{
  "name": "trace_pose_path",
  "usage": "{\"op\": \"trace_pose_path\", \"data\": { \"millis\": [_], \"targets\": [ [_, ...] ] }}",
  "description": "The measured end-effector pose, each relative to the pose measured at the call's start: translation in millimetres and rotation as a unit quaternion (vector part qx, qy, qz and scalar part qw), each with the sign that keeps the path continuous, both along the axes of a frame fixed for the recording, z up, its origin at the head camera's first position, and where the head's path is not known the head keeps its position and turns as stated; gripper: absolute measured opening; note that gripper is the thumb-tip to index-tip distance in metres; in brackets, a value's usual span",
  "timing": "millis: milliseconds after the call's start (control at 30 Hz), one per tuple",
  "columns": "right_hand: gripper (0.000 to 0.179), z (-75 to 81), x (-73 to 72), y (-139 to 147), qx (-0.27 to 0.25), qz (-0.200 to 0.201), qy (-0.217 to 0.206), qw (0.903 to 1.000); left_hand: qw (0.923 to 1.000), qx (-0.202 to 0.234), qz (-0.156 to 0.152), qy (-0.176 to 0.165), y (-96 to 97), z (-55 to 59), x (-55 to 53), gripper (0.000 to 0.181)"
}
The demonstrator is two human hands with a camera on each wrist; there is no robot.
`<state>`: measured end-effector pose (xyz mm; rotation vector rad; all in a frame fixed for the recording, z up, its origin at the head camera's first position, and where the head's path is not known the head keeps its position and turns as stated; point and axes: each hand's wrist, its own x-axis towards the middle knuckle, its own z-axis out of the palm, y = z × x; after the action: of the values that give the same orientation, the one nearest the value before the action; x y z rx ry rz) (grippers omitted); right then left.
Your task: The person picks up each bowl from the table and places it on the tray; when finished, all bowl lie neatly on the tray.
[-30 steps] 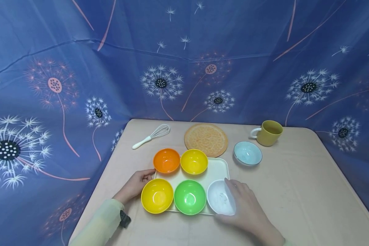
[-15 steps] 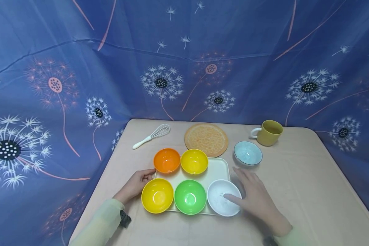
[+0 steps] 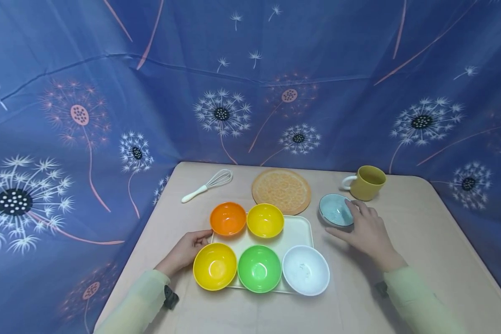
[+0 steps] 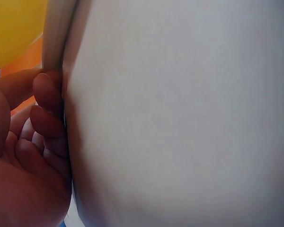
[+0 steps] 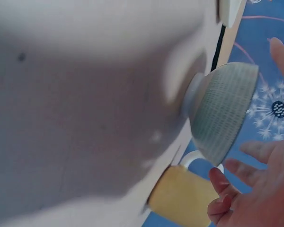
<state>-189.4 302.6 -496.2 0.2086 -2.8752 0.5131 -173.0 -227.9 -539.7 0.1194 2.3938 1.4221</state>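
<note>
My left hand (image 3: 185,252) grips the left edge of a white tray (image 3: 294,232), fingers curled against its side in the left wrist view. The tray carries an orange bowl (image 3: 228,220), a yellow bowl (image 3: 265,221), a larger-looking yellow bowl (image 3: 215,267), a green bowl (image 3: 260,269) and a white bowl (image 3: 305,271). My right hand (image 3: 369,234) is at a light blue bowl (image 3: 333,211), thumb and fingers spread on its near right side. The right wrist view shows this bowl (image 5: 225,106) upright on the table, with a gap between most fingers and its rim.
Behind the blue bowl stands a mustard mug (image 3: 366,183) with a white handle. A round pizza-patterned board (image 3: 281,190) lies behind the tray. A white whisk (image 3: 208,184) lies at the back left. Blue dandelion-print cloth (image 3: 250,116) hangs along the table's back edge.
My right hand has let go of the white bowl and moved away to the back right, reaching the light blue bowl. The left hand stays at the tray edge.
</note>
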Motion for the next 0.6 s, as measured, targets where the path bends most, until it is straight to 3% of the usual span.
{"op": "trace_pose_path", "data": {
  "millis": [333,600],
  "targets": [
    [0.119,-9.5,-23.7,2.4,-0.012,-0.013,-0.041,0.999,0.9999,0.007,-0.005,0.006,-0.2,-0.9,-1.0,0.05],
    [0.122,-8.7,-31.5,0.2,-0.01,-0.01,-0.05,0.9986,0.9999,-0.006,0.009,0.002,1.0,0.0,-0.9,0.05]
  ]
}}
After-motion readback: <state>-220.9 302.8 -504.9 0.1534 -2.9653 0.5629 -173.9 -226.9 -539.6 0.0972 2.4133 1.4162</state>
